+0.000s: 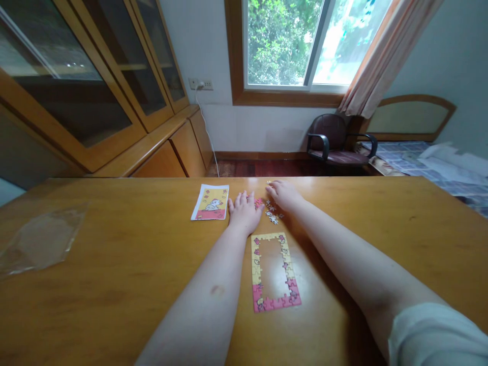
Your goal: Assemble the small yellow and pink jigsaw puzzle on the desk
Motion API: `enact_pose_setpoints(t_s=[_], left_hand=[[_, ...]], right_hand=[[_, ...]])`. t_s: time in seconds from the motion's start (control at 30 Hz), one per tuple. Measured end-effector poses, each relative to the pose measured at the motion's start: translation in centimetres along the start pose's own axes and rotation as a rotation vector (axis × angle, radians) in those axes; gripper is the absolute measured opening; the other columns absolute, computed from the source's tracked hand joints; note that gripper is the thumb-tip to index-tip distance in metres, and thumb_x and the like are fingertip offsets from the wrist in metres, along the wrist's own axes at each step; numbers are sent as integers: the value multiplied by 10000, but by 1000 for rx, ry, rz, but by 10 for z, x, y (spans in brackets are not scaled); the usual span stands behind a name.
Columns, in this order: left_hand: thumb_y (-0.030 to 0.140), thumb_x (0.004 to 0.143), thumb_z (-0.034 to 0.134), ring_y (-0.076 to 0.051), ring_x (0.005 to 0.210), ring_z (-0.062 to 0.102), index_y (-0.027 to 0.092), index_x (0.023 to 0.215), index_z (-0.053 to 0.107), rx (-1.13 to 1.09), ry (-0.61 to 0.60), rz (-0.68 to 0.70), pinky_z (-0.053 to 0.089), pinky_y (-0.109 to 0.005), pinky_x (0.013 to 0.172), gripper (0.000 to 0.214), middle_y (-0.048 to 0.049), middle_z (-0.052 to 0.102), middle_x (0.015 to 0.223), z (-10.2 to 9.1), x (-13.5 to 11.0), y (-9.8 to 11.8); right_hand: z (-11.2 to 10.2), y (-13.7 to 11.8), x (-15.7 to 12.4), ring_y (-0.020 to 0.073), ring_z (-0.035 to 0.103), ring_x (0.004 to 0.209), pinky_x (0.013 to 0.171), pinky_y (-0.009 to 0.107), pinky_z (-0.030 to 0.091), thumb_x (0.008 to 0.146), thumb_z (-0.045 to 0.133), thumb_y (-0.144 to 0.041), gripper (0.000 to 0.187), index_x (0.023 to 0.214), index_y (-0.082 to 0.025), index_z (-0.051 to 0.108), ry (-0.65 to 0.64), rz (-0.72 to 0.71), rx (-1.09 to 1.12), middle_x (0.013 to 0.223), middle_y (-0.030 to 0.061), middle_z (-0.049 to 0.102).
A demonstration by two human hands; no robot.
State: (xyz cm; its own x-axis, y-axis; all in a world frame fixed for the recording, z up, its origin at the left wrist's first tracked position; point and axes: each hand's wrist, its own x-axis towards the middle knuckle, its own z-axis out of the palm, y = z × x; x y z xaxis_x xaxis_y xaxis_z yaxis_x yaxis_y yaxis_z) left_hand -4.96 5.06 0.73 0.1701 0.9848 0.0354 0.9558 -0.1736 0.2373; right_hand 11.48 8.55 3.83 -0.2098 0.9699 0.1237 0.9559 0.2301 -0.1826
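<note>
Tbl (133, 254), puzzle border (256, 273) lengthwise away — yellow end (270, 236) far, L hand (244, 214) splayed, R hand (285, 195) — grip unclear

Free room between card (213, 195) and bag (46, 239)

Window: 1 o'clock, sliding panes (318, 48) in a brown wooden frame (236, 56), leafy green foliage (282, 40) outside
Light: daylight, brightest in the right-hand pane
Curtain: 2 o'clock, pale pink (389, 61), slanting
Cabinet: 10 o'clock, wooden, glass-fronted (139, 119)
Socket: 11 o'clock, on the pale wall (208, 40), white cord (206, 127) hanging
Chair: 2 o'clock, dark reddish, black-armed (330, 127)
Bed: 3 o'clock, checked cover (404, 155), arched headboard (407, 117)
Floor: dark reddish (263, 168), beyond the tabletop
Tabletop: 6 o'clock, glossy brown wood (133, 229)
</note>
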Motion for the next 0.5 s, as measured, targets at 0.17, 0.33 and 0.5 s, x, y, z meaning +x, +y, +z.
enact_pose_setpoints(t_s=[0.17,0.33,0.5], left_hand=[[572,930,222,-300,1441,241,190,1485,313,-16,-8,-11,141,-566,1167,680,-134,276,1565,-1,0,0],[556,931,245,-307,1436,253,177,1481,321,-26,-13,-11,149,-568,1165,672,-139,291,1559,-5,-1,2],[568,930,223,-299,1436,255,192,1485,313,-14,-6,-18,141,-559,1170,676,-132,293,1559,-2,0,1]], right_hand=[[5,6,27,308,329,1396,1133,626,110,1001,280,-440,457,1326,-262,547,-134,-35,41,1447,57,486],[0,3,8,242,401,1362,1167,568,54,1004,266,-407,464,1329,-227,543,-126,-113,125,1373,75,563],[-6,13,-44,236,466,1309,1174,541,74,990,316,-409,431,1249,-228,611,-109,-186,123,1285,77,629]])
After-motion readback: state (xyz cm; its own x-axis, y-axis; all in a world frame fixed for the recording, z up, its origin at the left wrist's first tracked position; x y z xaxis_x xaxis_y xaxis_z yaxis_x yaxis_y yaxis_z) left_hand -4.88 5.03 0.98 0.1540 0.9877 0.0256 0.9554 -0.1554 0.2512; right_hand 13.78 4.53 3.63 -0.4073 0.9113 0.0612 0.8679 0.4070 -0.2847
